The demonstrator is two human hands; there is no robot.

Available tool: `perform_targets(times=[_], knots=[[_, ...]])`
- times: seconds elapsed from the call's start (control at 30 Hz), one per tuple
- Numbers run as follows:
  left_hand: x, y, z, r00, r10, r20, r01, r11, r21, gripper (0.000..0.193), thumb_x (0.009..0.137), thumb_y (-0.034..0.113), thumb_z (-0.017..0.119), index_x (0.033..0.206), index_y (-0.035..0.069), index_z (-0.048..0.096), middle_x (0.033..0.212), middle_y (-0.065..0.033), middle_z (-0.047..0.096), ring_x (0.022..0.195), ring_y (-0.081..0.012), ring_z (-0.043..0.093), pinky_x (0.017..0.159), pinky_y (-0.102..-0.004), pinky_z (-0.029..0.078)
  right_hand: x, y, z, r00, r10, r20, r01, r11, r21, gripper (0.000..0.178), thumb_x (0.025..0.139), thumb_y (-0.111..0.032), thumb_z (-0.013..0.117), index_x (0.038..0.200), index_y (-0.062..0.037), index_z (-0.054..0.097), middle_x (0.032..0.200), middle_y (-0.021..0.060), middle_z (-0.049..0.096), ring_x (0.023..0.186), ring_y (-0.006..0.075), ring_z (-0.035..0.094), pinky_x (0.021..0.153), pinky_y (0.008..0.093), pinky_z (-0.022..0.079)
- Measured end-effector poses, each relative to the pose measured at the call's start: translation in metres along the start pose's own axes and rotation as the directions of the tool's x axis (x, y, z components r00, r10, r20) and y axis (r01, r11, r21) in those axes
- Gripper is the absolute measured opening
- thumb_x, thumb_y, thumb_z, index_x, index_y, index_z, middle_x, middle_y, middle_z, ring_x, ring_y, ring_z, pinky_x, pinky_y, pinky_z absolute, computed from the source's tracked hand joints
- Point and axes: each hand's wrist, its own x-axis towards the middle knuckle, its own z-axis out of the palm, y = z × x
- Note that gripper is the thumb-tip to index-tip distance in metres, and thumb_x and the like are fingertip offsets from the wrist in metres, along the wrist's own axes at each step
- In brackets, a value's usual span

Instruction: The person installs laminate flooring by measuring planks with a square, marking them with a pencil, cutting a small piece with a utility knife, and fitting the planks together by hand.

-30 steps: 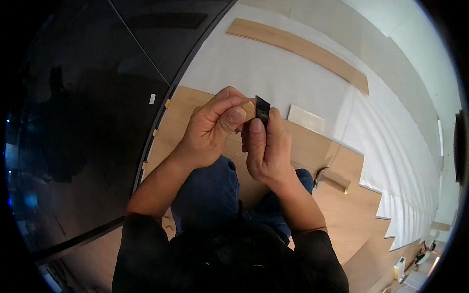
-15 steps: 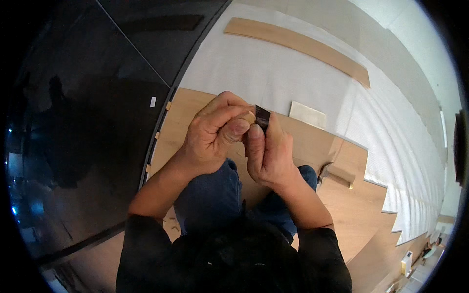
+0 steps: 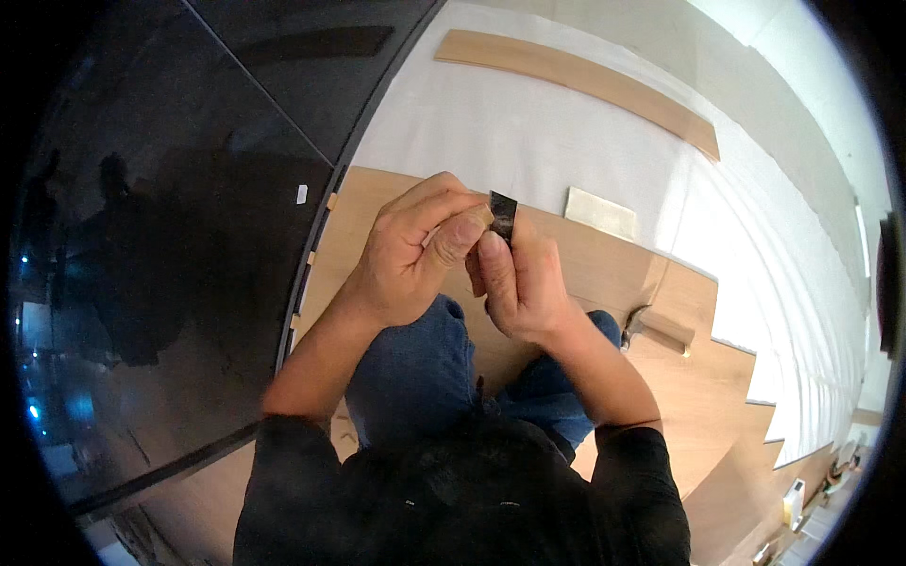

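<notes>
Left hand (image 3: 401,255) and right hand (image 3: 526,288) sit close together, both pinching, likely for fine control. White underlay (image 3: 538,151) carries a loose plank (image 3: 585,77), seemingly set aside; a hammer (image 3: 665,330) rests within reach. The right grips a black blade (image 3: 504,213) just beside the left's small wooden piece (image 3: 485,215).

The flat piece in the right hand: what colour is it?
The flat piece is mostly black, best seen in the head view.
</notes>
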Motion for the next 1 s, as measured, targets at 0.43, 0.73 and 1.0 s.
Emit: perform_targets(times=[0.43, 0.73, 1.0], knots=[[0.005, 0.001, -0.005, 0.973, -0.162, 0.165, 0.231, 0.711, -0.665, 0.103, 0.097, 0.073, -0.004, 0.109, -0.003, 0.065, 0.087, -0.0156, 0.064, 0.085, -0.0284, 0.063, 0.081, -0.0406, 0.052, 0.01, -0.014, 0.021, 0.993, 0.008, 0.115, -0.024, 0.99, 0.139, 0.021, 0.104, -0.021, 0.049, 0.104, -0.0002, 0.056, 0.093, 0.0222, 0.061, 0.087, 0.0435, 0.061, 0.077, 0.0481, 0.05], [0.009, 0.011, 0.002, 0.971, -0.236, 0.03, 0.216, 0.822, -0.527, 0.091, 0.098, 0.075, 0.003, 0.07, 0.006, 0.056, 0.057, -0.0094, 0.052, 0.063, -0.023, 0.057, 0.059, -0.032, 0.043, 0.009, 0.0, 0.031, 0.986, -0.141, 0.092, 0.151, 0.983, -0.102, 0.02, 0.099, -0.014, 0.051, 0.114, -0.0005, 0.055, 0.095, 0.0229, 0.059, 0.076, 0.0399, 0.061, 0.066, 0.0463, 0.051], [0.004, -0.003, -0.006, 0.986, -0.152, 0.072, 0.163, 0.752, -0.639, 0.089, 0.101, 0.07, 0.008, 0.069, 0.006, 0.06, 0.058, -0.0063, 0.054, 0.065, -0.0213, 0.06, 0.065, -0.035, 0.049, 0.009, -0.006, 0.036, 0.985, -0.151, 0.083, 0.167, 0.954, -0.247, 0.019, 0.094, -0.012, 0.056, 0.111, -0.0023, 0.056, 0.099, 0.0271, 0.057, 0.082, 0.0495, 0.063, 0.07, 0.0541, 0.055]])
